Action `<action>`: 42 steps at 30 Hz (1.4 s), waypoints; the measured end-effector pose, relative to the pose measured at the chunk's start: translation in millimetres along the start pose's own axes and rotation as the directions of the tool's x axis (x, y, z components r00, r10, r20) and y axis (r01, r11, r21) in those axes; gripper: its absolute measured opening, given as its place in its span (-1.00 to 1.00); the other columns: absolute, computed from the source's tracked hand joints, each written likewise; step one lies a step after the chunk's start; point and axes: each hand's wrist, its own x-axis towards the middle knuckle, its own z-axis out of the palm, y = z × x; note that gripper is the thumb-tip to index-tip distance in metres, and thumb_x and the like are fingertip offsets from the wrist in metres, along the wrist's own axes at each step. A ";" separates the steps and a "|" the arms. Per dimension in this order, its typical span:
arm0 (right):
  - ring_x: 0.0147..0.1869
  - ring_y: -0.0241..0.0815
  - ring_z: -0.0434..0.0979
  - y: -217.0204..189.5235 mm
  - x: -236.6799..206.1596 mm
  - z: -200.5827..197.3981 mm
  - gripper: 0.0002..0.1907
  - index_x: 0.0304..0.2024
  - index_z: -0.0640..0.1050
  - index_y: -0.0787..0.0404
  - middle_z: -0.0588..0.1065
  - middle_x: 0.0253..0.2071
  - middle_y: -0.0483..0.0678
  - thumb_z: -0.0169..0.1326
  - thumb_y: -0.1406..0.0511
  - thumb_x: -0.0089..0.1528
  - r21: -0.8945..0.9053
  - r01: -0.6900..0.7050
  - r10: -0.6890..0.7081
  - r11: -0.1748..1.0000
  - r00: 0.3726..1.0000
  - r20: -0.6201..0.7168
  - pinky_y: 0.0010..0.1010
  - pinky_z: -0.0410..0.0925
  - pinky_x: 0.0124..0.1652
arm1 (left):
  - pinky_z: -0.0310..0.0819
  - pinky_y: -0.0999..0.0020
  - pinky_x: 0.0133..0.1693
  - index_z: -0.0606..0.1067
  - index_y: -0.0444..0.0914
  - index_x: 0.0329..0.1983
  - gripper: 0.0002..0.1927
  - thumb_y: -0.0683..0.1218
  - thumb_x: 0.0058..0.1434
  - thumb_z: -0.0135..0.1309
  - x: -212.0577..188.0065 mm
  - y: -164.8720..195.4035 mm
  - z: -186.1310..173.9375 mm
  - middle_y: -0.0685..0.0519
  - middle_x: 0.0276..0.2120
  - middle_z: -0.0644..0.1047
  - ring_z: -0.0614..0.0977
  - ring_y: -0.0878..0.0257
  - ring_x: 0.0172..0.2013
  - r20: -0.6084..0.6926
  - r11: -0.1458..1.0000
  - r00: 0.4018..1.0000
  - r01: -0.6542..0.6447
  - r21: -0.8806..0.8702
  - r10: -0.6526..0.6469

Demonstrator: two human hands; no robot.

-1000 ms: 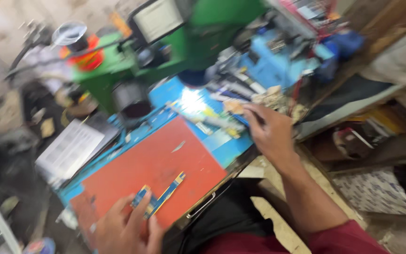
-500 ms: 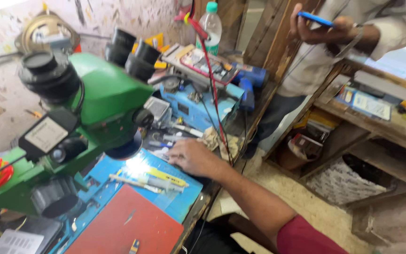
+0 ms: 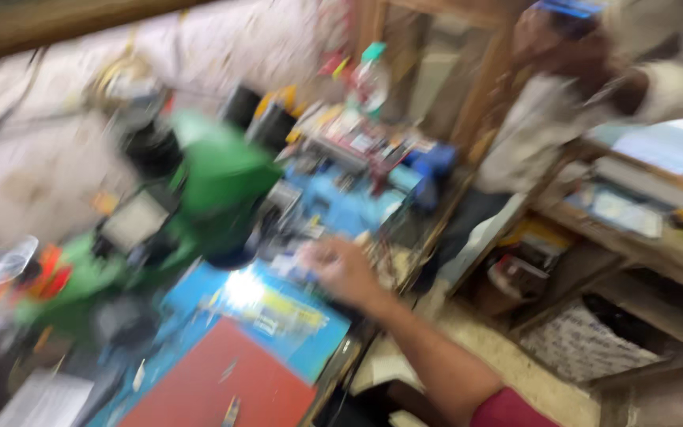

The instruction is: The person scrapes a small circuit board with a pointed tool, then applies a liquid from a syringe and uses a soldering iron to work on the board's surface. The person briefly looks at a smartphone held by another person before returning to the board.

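Resting on the blue mat (image 3: 310, 332), the right hand (image 3: 345, 269) blurs, grip unclear.

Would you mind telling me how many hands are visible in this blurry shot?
2. The wearer's right hand reaches over the blue mat beside the green microscope. Another person's hand is raised at top right. The wearer's left hand is out of view.

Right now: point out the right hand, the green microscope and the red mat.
right hand (image 3: 341, 269), head view, on the back of the hand.
green microscope (image 3: 215, 170), head view, on its green upper body.
red mat (image 3: 215, 387), head view, on the bare middle of the mat.
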 end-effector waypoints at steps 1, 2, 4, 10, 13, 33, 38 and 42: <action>-0.12 -0.15 0.63 1.2 -4.6 0.6 -0.73 -0.11 0.72 0.20 0.68 -0.19 0.03 0.31 0.21 0.20 -0.196 0.147 -0.171 0.970 0.979 -0.112 -0.33 0.44 -0.08 | 0.38 0.04 0.01 0.39 -0.28 0.24 -0.13 -0.01 -0.20 0.38 -21.9 -15.7 -8.4 -0.06 -0.09 0.60 0.59 0.01 -0.10 -0.018 1.000 1.000 -0.001 -0.017 0.001; -0.06 -0.21 0.64 -0.1 -7.3 4.2 -0.80 -0.14 0.67 0.24 0.67 -0.15 0.00 0.29 0.30 0.21 -0.066 0.174 -0.182 0.983 0.969 -0.164 -0.40 0.46 0.00 | 0.38 0.04 0.02 0.38 -0.28 0.25 -0.12 0.00 -0.20 0.38 -43.6 -32.1 -21.6 -0.06 -0.10 0.60 0.59 0.01 -0.09 -0.043 1.000 0.999 0.000 -0.022 -0.001; -0.06 -0.23 0.63 -4.6 -16.1 6.3 -0.80 -0.05 0.61 0.34 0.62 -0.10 0.01 0.20 0.48 0.26 0.633 0.035 0.035 0.773 0.995 -0.098 -0.42 0.49 0.00 | 0.37 0.03 0.02 0.37 -0.29 0.26 -0.11 0.00 -0.21 0.38 -67.6 -52.3 -28.4 -0.05 -0.10 0.60 0.59 0.01 -0.09 -0.114 0.999 0.993 -0.007 -0.054 0.001; -0.12 -0.20 0.60 -51.9 -70.2 34.0 -0.84 -0.01 0.60 0.37 0.60 -0.08 0.09 0.13 0.53 0.36 0.794 -0.116 -0.058 0.596 0.981 0.187 -0.42 0.44 -0.15 | 0.34 0.04 0.09 0.35 -0.29 0.28 -0.18 -0.03 -0.08 0.37 -95.2 -39.0 -66.8 -0.06 -0.08 0.60 0.59 -0.01 -0.01 -0.137 0.974 0.988 0.036 -0.225 -0.068; -0.10 -0.13 0.67 -83.9 -111.2 69.4 -0.85 -0.06 0.61 0.35 0.58 -0.07 0.07 0.08 0.53 0.34 0.634 -0.114 -0.221 0.765 0.879 0.424 -0.31 0.53 -0.13 | 0.35 0.01 0.08 0.33 -0.29 0.30 -0.20 -0.03 -0.01 0.36 -93.0 -31.1 -87.2 -0.06 -0.06 0.60 0.57 -0.06 0.01 -0.119 0.963 0.988 0.062 -0.262 -0.096; -0.24 0.02 0.56 -161.4 -159.6 187.7 -0.84 -0.20 0.63 0.23 0.55 -0.30 0.00 0.27 0.37 0.16 -0.075 0.528 -0.383 0.846 0.699 0.603 -0.22 0.43 -0.26 | 0.41 0.03 0.06 0.26 -0.30 0.37 -0.14 -0.04 0.01 0.33 -90.0 -89.7 -94.3 -0.03 -0.04 0.58 0.54 -0.03 -0.01 -0.085 0.940 0.992 0.064 -0.334 -0.098; -0.21 0.04 0.56 -166.0 -154.4 208.0 -0.87 -0.24 0.60 0.26 0.54 -0.27 0.02 0.27 0.37 0.19 -0.051 0.516 -0.397 0.855 0.715 0.575 -0.19 0.42 -0.24 | 0.42 0.04 0.04 0.28 -0.29 0.36 -0.16 -0.04 0.01 0.33 -85.5 -99.5 -94.1 -0.06 -0.06 0.56 0.54 -0.02 -0.03 -0.090 0.936 0.991 0.066 -0.346 -0.104; -0.38 -0.05 0.57 -168.5 -151.1 210.4 -0.88 -0.32 0.63 0.24 0.55 -0.36 -0.02 0.27 0.32 0.13 -0.181 0.370 -0.189 0.911 0.767 0.613 -0.26 0.42 -0.40 | 0.40 0.03 0.00 0.27 -0.30 0.37 -0.15 -0.03 0.01 0.33 -81.5 -105.8 -93.0 -0.03 -0.08 0.57 0.55 0.01 -0.08 -0.063 0.938 0.993 0.072 -0.339 -0.099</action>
